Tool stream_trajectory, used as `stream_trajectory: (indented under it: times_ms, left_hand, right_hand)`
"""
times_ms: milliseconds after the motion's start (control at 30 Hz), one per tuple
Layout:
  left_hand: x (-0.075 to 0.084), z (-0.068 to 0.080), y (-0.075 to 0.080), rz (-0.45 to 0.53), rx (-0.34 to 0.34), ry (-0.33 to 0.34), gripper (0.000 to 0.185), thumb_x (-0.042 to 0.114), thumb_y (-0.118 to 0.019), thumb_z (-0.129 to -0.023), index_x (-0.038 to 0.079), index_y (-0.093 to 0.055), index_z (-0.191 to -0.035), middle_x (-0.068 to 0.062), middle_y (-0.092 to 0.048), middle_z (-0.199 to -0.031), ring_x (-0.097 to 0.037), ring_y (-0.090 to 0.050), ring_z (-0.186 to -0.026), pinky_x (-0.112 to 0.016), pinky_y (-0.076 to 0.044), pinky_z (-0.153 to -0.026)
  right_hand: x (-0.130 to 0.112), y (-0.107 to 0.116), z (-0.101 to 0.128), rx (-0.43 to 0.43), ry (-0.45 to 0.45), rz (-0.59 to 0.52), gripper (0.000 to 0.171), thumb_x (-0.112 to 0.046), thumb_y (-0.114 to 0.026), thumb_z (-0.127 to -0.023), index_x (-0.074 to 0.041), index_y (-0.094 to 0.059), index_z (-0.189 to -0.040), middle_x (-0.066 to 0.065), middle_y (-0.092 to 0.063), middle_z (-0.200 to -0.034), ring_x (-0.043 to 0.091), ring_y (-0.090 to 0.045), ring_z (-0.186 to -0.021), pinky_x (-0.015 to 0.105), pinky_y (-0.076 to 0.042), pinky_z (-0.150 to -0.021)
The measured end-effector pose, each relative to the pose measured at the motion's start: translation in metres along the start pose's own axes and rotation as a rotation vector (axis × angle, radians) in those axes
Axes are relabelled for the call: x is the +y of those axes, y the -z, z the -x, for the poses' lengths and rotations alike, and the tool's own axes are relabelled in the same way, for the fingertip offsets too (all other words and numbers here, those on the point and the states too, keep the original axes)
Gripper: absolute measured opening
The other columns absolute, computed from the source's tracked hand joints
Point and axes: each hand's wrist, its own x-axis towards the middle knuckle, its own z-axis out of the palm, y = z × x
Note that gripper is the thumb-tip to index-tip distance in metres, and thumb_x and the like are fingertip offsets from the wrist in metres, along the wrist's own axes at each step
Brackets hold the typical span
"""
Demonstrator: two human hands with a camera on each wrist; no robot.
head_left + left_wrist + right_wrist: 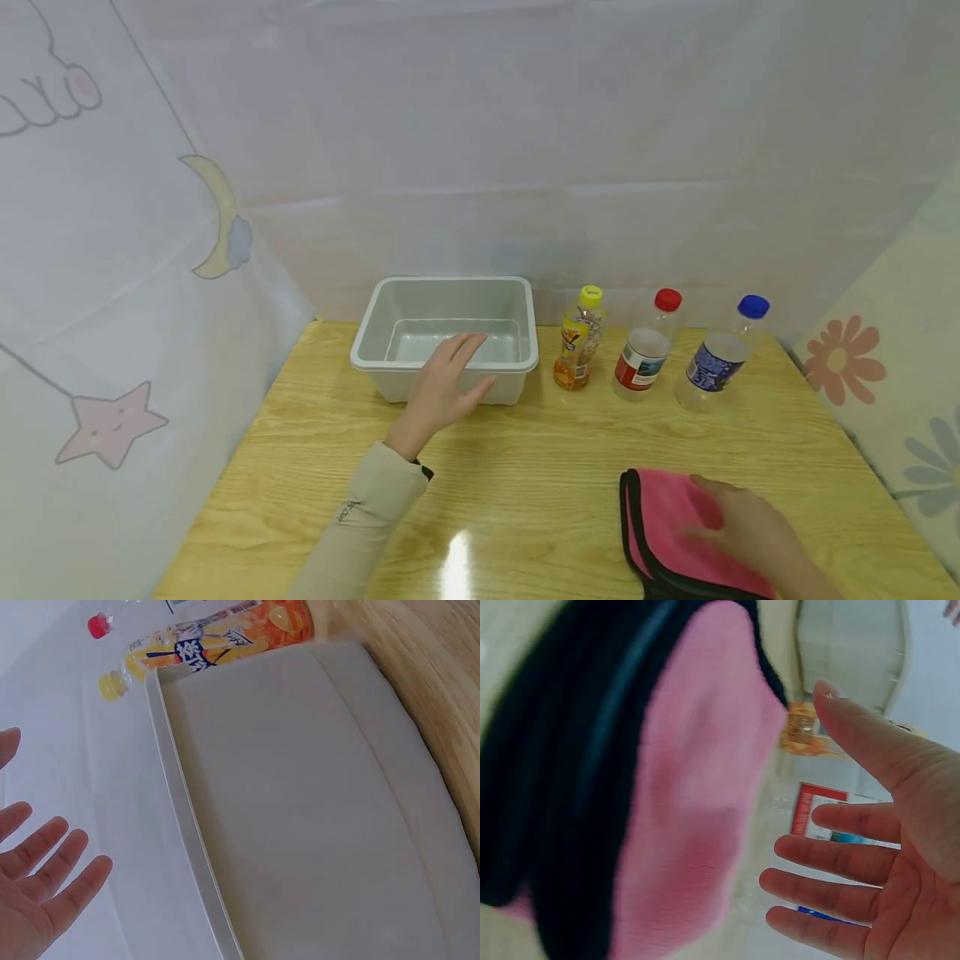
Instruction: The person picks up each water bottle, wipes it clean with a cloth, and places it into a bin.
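My left hand is stretched out with straight fingers at the front rim of a white plastic tub. In the left wrist view the open left hand is a little apart from the tub's rim. My right hand is over a folded pink cloth with black trim at the front right of the table. The right wrist view shows that hand spread open, palm towards the cloth. Whether it touches the cloth I cannot tell.
Three bottles stand in a row right of the tub: yellow-capped, red-capped and blue-capped. The wooden table is enclosed by pale fabric walls at the back and on both sides.
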Motion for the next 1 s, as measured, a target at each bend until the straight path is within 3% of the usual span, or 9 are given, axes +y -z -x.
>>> stream_trajectory:
  times_ms: [133, 300, 467, 700, 833, 1000]
  left_hand:
    - [0.0, -0.012, -0.004, 0.039, -0.036, 0.041, 0.053, 0.02, -0.072, -0.078, 0.002, -0.052, -0.123, -0.015, -0.055, -0.116, -0.029, -0.052, -0.106, -0.04, -0.046, -0.087]
    - [-0.002, -0.028, -0.009, 0.064, -0.116, 0.107, 0.052, 0.024, -0.069, -0.082, 0.003, -0.051, -0.126, -0.013, -0.054, -0.121, -0.028, -0.05, -0.111, -0.04, -0.045, -0.09]
    - [-0.003, -0.043, -0.016, 0.125, -0.171, 0.183, 0.054, 0.025, -0.068, -0.082, 0.004, -0.05, -0.128, -0.012, -0.053, -0.124, -0.028, -0.047, -0.116, -0.041, -0.04, -0.095]
    - [0.0, -0.061, -0.027, 0.189, -0.187, 0.207, 0.054, 0.026, -0.068, -0.082, 0.001, -0.05, -0.127, -0.012, -0.054, -0.124, -0.024, -0.052, -0.108, -0.037, -0.043, -0.092]
    - [0.005, -0.07, -0.033, 0.199, -0.252, 0.24, 0.055, 0.027, -0.066, -0.084, 0.003, -0.047, -0.13, -0.011, -0.051, -0.127, -0.023, -0.052, -0.108, -0.037, -0.044, -0.09]
    - [0.01, -0.083, -0.043, 0.198, -0.343, 0.289, 0.06, 0.029, -0.064, -0.085, 0.006, -0.041, -0.136, -0.009, -0.048, -0.131, -0.023, -0.044, -0.119, -0.037, -0.036, -0.099]
  right_hand:
    - [0.003, -0.012, -0.001, -0.065, -0.046, -0.021, 0.096, -0.063, -0.071, -0.059, 0.003, -0.051, -0.125, 0.021, -0.058, -0.112, 0.035, -0.055, -0.097, 0.055, -0.045, -0.076]
    - [0.006, -0.024, -0.001, -0.068, -0.034, 0.0, 0.098, -0.063, -0.073, -0.056, 0.004, -0.051, -0.124, 0.02, -0.058, -0.111, 0.029, -0.057, -0.092, 0.054, -0.047, -0.073]
    - [0.005, -0.032, 0.0, -0.069, 0.027, 0.061, 0.1, -0.062, -0.076, -0.052, 0.004, -0.052, -0.123, 0.026, -0.054, -0.116, 0.039, -0.052, -0.102, 0.057, -0.046, -0.075]
    - [0.007, -0.041, 0.001, -0.043, 0.094, 0.104, 0.107, -0.066, -0.074, -0.049, 0.005, -0.05, -0.125, 0.033, -0.046, -0.122, 0.048, -0.043, -0.11, 0.059, -0.045, -0.077]
    - [0.008, -0.043, 0.0, -0.045, 0.097, 0.11, 0.113, -0.068, -0.073, -0.048, 0.008, -0.046, -0.127, 0.035, -0.042, -0.124, 0.049, -0.041, -0.112, 0.059, -0.044, -0.079]
    - [0.008, -0.045, -0.001, -0.052, 0.105, 0.125, 0.117, -0.069, -0.073, -0.047, 0.011, -0.043, -0.127, 0.037, -0.04, -0.124, 0.05, -0.041, -0.111, 0.059, -0.043, -0.08]
